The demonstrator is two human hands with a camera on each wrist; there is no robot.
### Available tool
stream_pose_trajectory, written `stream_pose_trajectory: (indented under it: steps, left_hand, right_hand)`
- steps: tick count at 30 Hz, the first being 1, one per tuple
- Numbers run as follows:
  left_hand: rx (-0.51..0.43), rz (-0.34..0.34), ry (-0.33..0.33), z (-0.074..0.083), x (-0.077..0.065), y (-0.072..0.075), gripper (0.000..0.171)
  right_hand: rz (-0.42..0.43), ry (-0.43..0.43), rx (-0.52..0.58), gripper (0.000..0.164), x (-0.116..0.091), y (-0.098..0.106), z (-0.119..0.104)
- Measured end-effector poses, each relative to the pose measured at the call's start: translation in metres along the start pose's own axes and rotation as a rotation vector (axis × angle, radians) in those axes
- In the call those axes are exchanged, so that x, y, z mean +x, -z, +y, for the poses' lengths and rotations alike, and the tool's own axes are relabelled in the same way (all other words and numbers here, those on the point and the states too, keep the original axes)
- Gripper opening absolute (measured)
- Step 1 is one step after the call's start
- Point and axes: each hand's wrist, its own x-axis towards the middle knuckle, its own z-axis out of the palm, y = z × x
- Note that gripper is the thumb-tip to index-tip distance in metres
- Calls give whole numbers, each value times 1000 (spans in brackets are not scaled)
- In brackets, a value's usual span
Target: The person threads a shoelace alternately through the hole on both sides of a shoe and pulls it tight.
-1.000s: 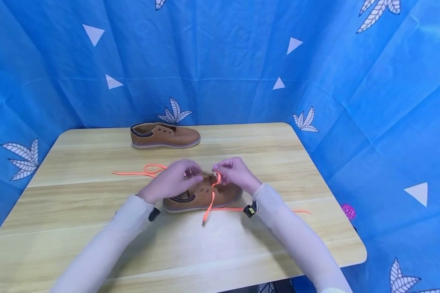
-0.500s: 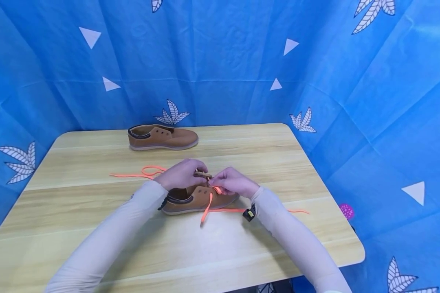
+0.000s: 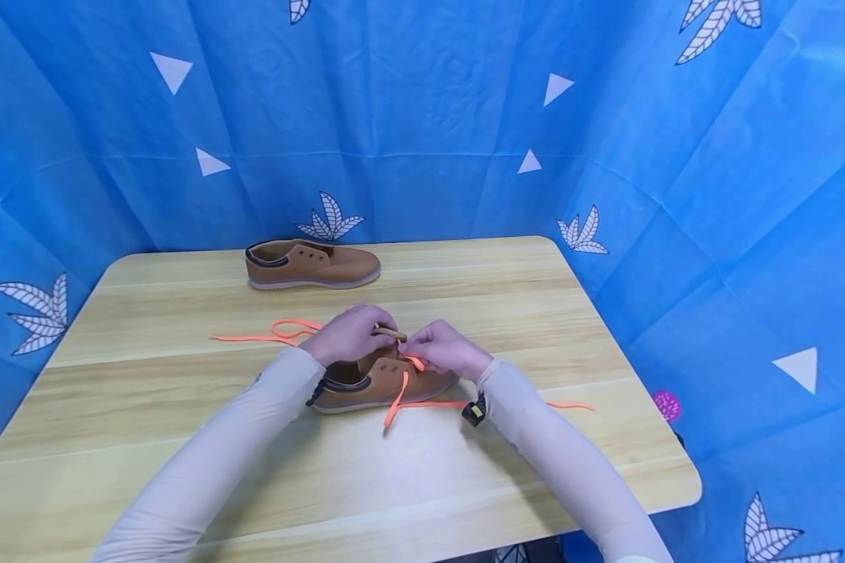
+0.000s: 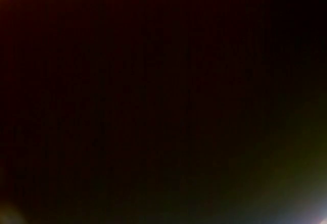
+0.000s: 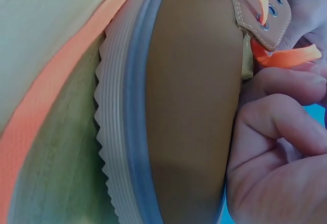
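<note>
A brown shoe (image 3: 359,393) lies on the table with its toe to the right. My left hand (image 3: 350,335) pinches its far eyelet flap (image 3: 393,333) from the opening side. Against that flap, my right hand (image 3: 449,349) pinches an orange shoelace (image 3: 415,362) between thumb and fingers. In the right wrist view the orange lace (image 5: 294,56) passes under the near flap (image 5: 265,22), whose front eyelet it threads. Curled fingers (image 5: 278,117) of the right hand lie along the toe part. The left wrist view is almost black, and the left fingertips are partly hidden.
A second brown shoe (image 3: 317,267), without a lace, stands at the back of the wooden table (image 3: 148,407). Another orange lace (image 3: 246,338) lies looped left of my left hand. Lace also runs along the near side of the shoe. A blue curtain (image 3: 422,102) hangs behind.
My right hand has come down and left to the far flap, drawing the lace loop lower. The left hand has shifted slightly right onto the flap. Both hardly move in the last half second.
</note>
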Motion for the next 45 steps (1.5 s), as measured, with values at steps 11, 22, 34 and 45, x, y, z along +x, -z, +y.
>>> stream_pose_trajectory:
  steps: [11, 22, 34, 45]
  left_hand:
    - [-27, 24, 16, -1, -1, 0, 15]
    - [-64, 21, 8, -1, -5, -3, 13]
    - [-285, -46, 61, -10, -6, -5, 35]
    - [-391, 49, 134, -5, -8, -5, 48]
  right_hand:
    - [101, 16, -34, 34, 1, -7, -3]
    - [304, 103, -116, 28, 1, -21, -4]
    - [321, 182, -187, 29, 2, -20, 0]
    - [246, 162, -171, 30, 20, 10, -4]
